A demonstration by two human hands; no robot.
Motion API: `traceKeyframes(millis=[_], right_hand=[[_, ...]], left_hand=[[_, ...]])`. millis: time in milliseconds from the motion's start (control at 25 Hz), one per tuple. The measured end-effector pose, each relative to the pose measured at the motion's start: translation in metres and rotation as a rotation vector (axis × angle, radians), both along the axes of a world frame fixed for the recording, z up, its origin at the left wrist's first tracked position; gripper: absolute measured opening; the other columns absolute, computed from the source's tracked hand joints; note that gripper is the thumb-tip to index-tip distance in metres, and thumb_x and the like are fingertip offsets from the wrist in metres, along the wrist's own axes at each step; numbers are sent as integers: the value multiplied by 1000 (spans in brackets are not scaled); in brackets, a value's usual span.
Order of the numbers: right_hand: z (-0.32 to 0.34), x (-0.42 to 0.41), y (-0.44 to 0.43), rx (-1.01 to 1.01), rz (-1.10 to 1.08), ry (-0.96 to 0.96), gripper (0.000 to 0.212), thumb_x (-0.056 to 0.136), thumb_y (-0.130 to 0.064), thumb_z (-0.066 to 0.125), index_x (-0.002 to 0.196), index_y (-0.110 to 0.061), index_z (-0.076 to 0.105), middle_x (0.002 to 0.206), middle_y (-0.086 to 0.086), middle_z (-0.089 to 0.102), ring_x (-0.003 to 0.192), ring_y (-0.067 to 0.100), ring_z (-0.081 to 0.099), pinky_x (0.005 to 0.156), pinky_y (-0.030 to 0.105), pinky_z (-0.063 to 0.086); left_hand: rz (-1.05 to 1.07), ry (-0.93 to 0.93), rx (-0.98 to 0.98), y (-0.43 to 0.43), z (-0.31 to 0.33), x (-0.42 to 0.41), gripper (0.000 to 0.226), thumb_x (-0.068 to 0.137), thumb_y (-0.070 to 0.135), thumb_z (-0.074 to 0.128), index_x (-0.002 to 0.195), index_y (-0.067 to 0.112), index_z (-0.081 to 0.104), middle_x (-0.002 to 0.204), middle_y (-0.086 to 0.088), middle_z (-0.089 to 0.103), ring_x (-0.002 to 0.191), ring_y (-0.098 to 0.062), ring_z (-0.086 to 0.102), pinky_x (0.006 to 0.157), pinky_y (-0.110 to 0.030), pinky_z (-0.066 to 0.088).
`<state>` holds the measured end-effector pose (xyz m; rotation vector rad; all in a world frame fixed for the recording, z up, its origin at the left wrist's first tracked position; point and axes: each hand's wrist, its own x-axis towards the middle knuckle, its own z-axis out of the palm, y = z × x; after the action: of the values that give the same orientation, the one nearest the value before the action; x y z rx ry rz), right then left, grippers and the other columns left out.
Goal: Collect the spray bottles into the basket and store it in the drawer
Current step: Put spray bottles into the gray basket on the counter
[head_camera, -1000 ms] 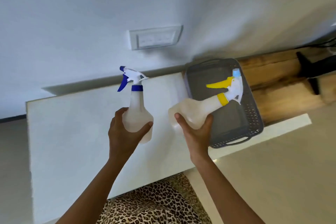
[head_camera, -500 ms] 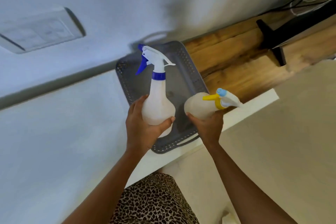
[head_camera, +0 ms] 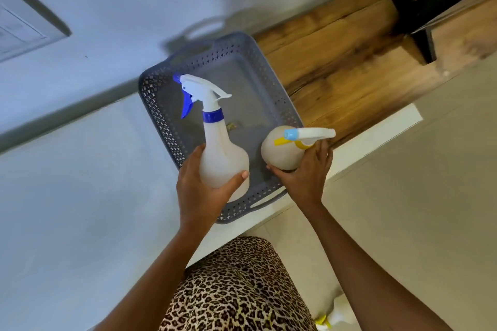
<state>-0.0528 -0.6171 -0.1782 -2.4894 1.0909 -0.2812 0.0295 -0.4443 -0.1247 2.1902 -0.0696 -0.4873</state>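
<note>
Collection step under way. Left hand (head_camera: 200, 191) wrapped round blue-capped bottle (head_camera: 220, 153), upright over basket (head_camera: 158, 105). Right hand (head_camera: 305, 174) gripping yellow-capped bottle (head_camera: 282, 154), tipped sideways above basket's near corner. Next, likely: lower both inside, let go. Drawer not in view.

Grey basket (head_camera: 158, 105) on, seemingly, white table (head_camera: 80, 196)

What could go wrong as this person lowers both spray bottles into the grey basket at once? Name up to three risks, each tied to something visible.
1. The basket sits at the white counter's edge, its near handle by the rim; a push might tip it off.
2. The right hand grips the yellow-trigger bottle tilted, so it may roll once released.
3. The left hand holds the blue-trigger bottle upright; standing, it might topple.
</note>
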Motion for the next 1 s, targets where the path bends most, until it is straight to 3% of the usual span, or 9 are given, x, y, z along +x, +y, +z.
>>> traceKeyframes(millis=[200,320,440,560,680,800,880,1000], right_hand=[[18,-3,7,244,-91,-57,103,51,-37,90,133,-1,38,140,22,42,134,35,34,110,52,34],[50,-16,45,63,-167,-201,66,62,-35,83,112,-6,51,118,20,56,115,24,45,95,45,46],[84,-20,93,97,43,-310,35,78,-40,66,98,-16,50,96,12,61,95,10,47,85,20,44],[108,7,110,330,258,-247,48,79,-50,61,115,-20,50,111,1,58,105,0,45,84,2,40],[117,46,106,501,251,-147,67,71,-58,64,123,-19,49,120,-1,59,109,7,49,85,13,43],[109,61,97,625,238,-142,52,71,-40,76,114,-18,57,112,2,66,101,14,59,82,25,51],[99,60,92,620,230,-163,46,71,-36,77,111,-17,61,108,1,69,95,12,61,77,21,50],[80,51,83,580,204,-148,45,72,-29,77,112,-16,62,108,-1,68,95,7,55,75,8,41]], left_hand=[[11,-46,14,5,9,5,93,53,50,78,131,17,38,133,-5,49,111,-6,36,88,-25,38],[39,-60,3,10,17,5,94,52,53,77,129,17,38,131,-6,49,112,-10,41,88,-25,39],[61,-66,17,19,21,-4,91,55,48,80,129,18,37,131,-6,49,115,-15,44,89,-25,39],[50,-108,7,25,21,-15,88,58,49,78,128,16,37,131,-8,48,115,-17,44,88,-26,40],[42,-174,30,27,21,-23,85,60,39,80,128,11,38,131,-13,49,119,-26,46,93,-33,44],[58,-201,22,22,21,-27,83,61,32,81,127,7,39,131,-16,48,120,-29,46,96,-41,46],[21,-160,14,19,22,-27,84,61,33,81,129,7,38,135,-15,45,124,-28,43,99,-44,45],[-69,-115,51,22,16,-26,92,59,42,81,133,12,36,146,-11,34,134,-25,31,104,-35,31]])
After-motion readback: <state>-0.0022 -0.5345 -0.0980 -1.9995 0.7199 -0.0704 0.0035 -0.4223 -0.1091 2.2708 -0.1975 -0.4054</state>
